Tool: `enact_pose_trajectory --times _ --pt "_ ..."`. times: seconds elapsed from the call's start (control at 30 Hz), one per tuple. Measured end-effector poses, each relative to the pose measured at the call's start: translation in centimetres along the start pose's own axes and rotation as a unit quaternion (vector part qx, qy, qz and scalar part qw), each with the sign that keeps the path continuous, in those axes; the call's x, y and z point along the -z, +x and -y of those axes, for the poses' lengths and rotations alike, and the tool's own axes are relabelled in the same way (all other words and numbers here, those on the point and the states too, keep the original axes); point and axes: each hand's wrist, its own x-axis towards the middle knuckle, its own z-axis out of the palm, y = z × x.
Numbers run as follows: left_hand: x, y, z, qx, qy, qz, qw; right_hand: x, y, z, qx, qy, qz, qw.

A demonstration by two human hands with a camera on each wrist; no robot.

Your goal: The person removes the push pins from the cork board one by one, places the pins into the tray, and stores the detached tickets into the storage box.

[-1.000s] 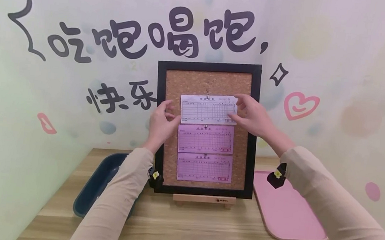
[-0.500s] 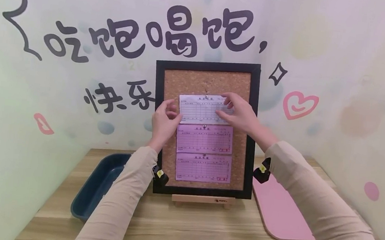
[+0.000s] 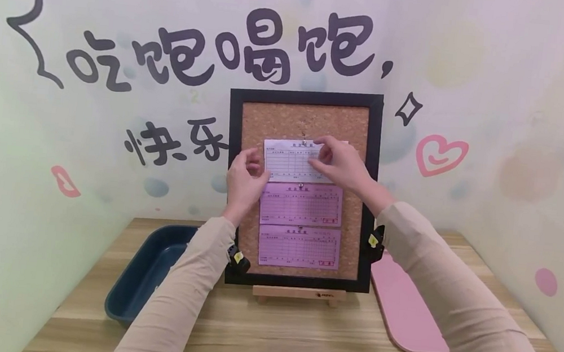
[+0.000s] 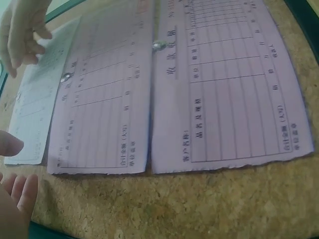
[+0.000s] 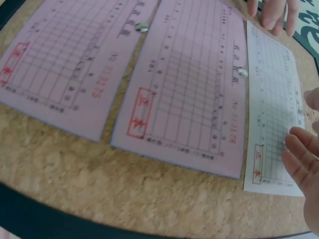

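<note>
A white receipt slip (image 3: 283, 162) hangs topmost on the framed cork board (image 3: 287, 121), above a middle pink slip (image 3: 284, 203) and a lower pink slip (image 3: 282, 247). Each slip has a pushpin at its top; the uppermost pushpin (image 3: 304, 142) holds the white one. My right hand (image 3: 341, 162) is in front of the white slip's right half, hiding part of it, index fingertip near that pin and thumb apart from it. At the white slip's left edge is my left hand (image 3: 247, 181), thumb at the edge, fingers loosely bent. Neither hand visibly holds anything.
The board stands on a small wooden easel (image 3: 296, 293) on a wooden table (image 3: 266, 339). A dark blue tray (image 3: 137, 275) lies to the left, partly behind the left sleeve. A pink tray (image 3: 412, 307) is at the right, under the right forearm. A lettered wall rises behind.
My right hand has moved left across the white slip, from its right edge toward the top pin. My left hand has shifted slightly right. The slips stay in place on the board.
</note>
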Motion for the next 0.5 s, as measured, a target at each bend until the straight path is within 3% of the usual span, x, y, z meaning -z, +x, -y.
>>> enact_pose_trajectory --times 0.5 --pt "-0.61 -0.02 -0.51 0.021 -0.009 -0.005 0.9997 -0.67 1.02 0.23 -0.045 0.022 -0.009 0.999"
